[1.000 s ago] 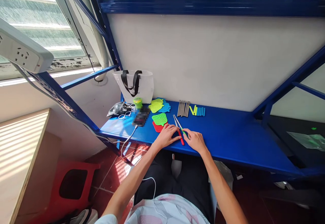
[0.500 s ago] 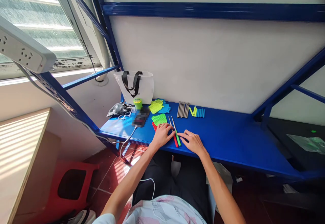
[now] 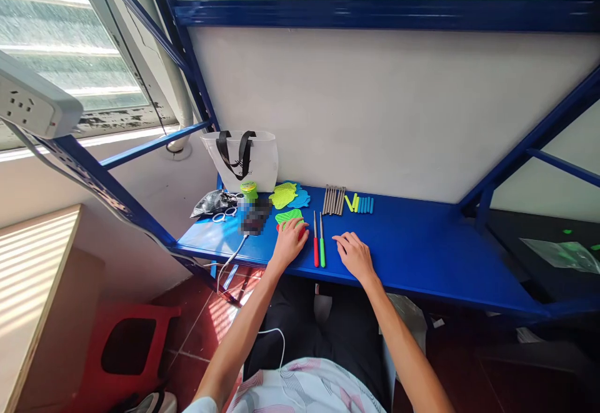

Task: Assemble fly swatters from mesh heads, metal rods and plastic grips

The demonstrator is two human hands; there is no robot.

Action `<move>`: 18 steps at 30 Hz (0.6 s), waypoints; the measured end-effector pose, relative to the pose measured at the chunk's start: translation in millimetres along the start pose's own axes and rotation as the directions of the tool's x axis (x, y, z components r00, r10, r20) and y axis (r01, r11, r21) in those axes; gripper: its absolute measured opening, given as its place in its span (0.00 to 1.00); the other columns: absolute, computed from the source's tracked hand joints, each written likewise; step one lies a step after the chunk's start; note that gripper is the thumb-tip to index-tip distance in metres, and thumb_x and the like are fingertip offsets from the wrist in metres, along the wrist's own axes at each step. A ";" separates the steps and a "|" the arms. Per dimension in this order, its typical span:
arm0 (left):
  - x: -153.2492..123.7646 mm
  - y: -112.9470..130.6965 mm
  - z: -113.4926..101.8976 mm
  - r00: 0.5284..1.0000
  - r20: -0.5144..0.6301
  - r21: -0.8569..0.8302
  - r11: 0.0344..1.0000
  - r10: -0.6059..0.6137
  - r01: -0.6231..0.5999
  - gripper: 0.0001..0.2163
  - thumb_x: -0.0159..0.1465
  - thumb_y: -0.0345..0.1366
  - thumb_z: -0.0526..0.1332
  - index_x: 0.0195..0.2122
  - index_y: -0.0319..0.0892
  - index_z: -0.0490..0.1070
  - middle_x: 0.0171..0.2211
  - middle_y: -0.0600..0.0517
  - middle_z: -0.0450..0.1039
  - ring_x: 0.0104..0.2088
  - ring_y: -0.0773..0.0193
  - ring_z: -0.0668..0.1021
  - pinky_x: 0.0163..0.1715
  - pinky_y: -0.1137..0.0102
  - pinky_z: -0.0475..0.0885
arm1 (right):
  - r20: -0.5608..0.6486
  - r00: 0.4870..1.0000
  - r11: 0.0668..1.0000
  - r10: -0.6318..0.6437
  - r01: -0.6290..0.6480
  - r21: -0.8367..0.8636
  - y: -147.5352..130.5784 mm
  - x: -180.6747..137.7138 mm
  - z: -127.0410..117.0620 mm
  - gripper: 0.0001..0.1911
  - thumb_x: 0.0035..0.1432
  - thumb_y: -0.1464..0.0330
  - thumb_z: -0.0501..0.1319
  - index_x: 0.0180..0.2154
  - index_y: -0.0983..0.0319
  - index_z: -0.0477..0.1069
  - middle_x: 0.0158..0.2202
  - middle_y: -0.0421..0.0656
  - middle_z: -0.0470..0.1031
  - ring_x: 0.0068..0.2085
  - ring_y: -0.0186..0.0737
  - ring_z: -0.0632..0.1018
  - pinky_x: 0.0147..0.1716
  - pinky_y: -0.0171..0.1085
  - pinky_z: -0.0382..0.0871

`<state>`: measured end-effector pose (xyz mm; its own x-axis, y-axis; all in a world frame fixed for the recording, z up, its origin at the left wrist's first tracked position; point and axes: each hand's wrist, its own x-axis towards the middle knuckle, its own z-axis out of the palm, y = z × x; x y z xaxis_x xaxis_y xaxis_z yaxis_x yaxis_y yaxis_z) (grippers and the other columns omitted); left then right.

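Two thin metal rods lie side by side on the blue shelf [image 3: 422, 257], one with a red handle [image 3: 315, 254] and one with a green handle [image 3: 322, 253]. My left hand [image 3: 289, 243] rests left of them, fingers flat on a red mesh piece [image 3: 300, 234] that lies under a green mesh piece [image 3: 287, 216]. My right hand [image 3: 355, 254] lies open on the shelf just right of the rods and holds nothing.
At the back stand a white bag [image 3: 244, 160], a green tape roll [image 3: 248, 189], yellow and blue mesh pieces [image 3: 289, 195], a row of metal rods [image 3: 332, 200] and coloured handles [image 3: 360, 204]. Scissors [image 3: 221, 215] and a phone [image 3: 252, 220] lie left. A red stool [image 3: 126, 350] stands below.
Both hands let go of the two rods, which now lie straight and parallel. The left hand moved left onto the red mesh piece; the right hand drew back to the right.
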<state>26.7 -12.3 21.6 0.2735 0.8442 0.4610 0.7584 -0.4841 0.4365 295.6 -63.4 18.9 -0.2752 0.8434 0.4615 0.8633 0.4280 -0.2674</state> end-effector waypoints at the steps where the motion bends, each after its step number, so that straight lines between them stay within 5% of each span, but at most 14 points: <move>1: 0.0 -4.1 0.0 1.000 -0.009 0.009 1.000 -0.007 0.007 0.13 0.80 0.42 0.56 0.56 0.50 0.79 0.66 0.43 0.78 0.68 0.43 0.75 0.70 0.42 0.64 | -0.012 1.000 1.000 0.017 -0.018 -0.014 1.3 0.1 2.0 0.23 0.81 0.66 0.50 0.58 0.53 0.84 0.53 0.51 0.84 0.52 0.53 0.83 0.47 0.48 0.79; 10: -5.8 -21.2 2.8 0.999 0.022 0.037 0.998 -0.048 0.047 0.16 0.81 0.43 0.54 0.63 0.49 0.75 0.67 0.41 0.76 0.70 0.44 0.73 0.74 0.40 0.58 | 0.099 0.995 0.997 -0.009 0.002 0.072 30.9 0.4 -1.2 0.21 0.80 0.59 0.54 0.61 0.47 0.83 0.65 0.45 0.82 0.64 0.56 0.81 0.63 0.64 0.75; 18: -7.3 -16.0 5.6 0.998 0.025 0.048 0.997 -0.055 0.054 0.16 0.81 0.42 0.53 0.63 0.51 0.76 0.68 0.41 0.75 0.71 0.43 0.73 0.75 0.33 0.52 | 0.057 0.998 0.999 0.023 -0.025 0.037 33.9 -6.9 -0.6 0.22 0.81 0.56 0.53 0.63 0.46 0.81 0.69 0.45 0.78 0.69 0.56 0.78 0.67 0.63 0.74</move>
<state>15.9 -9.5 6.9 0.2457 0.8751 0.4170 0.7996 -0.4262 0.4231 327.0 -54.9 7.2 -0.2790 0.8699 0.4067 0.8535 0.4188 -0.3102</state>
